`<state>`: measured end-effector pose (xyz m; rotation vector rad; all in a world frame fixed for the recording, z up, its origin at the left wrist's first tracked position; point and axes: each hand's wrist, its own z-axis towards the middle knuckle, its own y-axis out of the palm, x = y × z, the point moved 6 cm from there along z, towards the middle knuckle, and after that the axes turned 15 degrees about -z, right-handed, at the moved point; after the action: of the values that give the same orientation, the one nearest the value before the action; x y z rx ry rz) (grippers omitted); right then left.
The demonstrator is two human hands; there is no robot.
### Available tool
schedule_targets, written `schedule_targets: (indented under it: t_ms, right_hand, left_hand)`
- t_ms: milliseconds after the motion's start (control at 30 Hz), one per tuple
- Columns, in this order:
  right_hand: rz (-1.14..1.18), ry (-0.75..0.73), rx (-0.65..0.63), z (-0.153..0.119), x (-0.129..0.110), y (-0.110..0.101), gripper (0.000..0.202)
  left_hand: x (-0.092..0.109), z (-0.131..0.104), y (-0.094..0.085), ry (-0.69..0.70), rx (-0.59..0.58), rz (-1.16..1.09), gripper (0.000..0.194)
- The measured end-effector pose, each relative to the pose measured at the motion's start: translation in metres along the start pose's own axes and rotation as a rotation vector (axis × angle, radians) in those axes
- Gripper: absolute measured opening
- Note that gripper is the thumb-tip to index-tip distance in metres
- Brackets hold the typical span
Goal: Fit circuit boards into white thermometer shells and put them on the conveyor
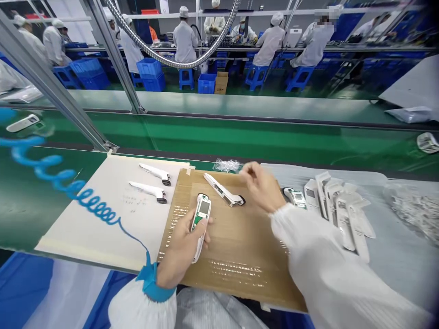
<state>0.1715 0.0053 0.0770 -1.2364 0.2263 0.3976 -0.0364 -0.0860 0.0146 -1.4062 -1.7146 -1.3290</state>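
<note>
My left hand [180, 244], with a blue strap [154, 283] at the wrist, is closed around a white handheld device [205, 208]. Its front cover is off, so a small grey screen and a green circuit board show. My right hand [262, 185] hovers over the far right of the cardboard sheet [247, 242], fingers pinched together; what they hold, if anything, is hidden. Just left of those fingers lies a heap of small clear plastic parts [226, 165]. A second opened white device [222, 189] rests on the cardboard between my hands.
On the white paper [103, 205] at left lie two white devices [154, 173]. Right of the cardboard are another opened device [295, 197], several white casings [338, 210] and bagged small parts [416, 208]. A coiled blue cord [85, 198] crosses the left side. People work beyond the green conveyor [212, 137].
</note>
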Motion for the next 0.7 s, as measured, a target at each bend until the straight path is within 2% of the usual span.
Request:
schedule_targets:
  t_ms: [67, 133, 200, 267, 333, 400, 500, 567, 700]
  right_hand:
    - [-0.065, 0.129, -0.025, 0.039, 0.022, 0.02, 0.01]
    - [-0.126, 0.161, -0.052, 0.064, 0.033, 0.04, 0.012]
    - [-0.174, 0.166, -0.058, 0.073, 0.037, 0.051, 0.011]
    - [-0.212, 0.164, -0.032, 0.066, 0.041, 0.046, 0.009]
    - [-0.23, 0.166, -0.002, 0.05, 0.051, 0.026, 0.017]
    - [-0.237, 0.218, 0.015, 0.028, 0.072, -0.006, 0.022]
    - [-0.292, 0.433, 0.02, -0.012, 0.126, -0.058, 0.018]
    - [-0.357, 0.563, 0.012, -0.038, 0.162, -0.085, 0.016]
    - [-0.462, 0.692, 0.053, -0.067, 0.209, -0.114, 0.014]
  left_hand:
    - [0.0, -0.004, 0.004, -0.035, -0.038, -0.01, 0.047]
    - [-0.002, -0.008, 0.008, -0.058, -0.074, -0.005, 0.044]
    - [-0.004, -0.011, 0.009, -0.06, -0.102, -0.006, 0.041]
    - [-0.003, -0.013, 0.008, -0.046, -0.122, -0.015, 0.037]
    - [-0.002, -0.015, 0.006, -0.039, -0.142, -0.014, 0.035]
    - [-0.002, -0.017, 0.005, -0.058, -0.166, -0.01, 0.033]
    - [-0.001, -0.019, 0.009, -0.09, -0.213, -0.024, 0.034]
    - [0.001, -0.02, 0.016, -0.095, -0.251, -0.05, 0.034]
    - [0.001, -0.022, 0.034, -0.117, -0.286, -0.082, 0.035]
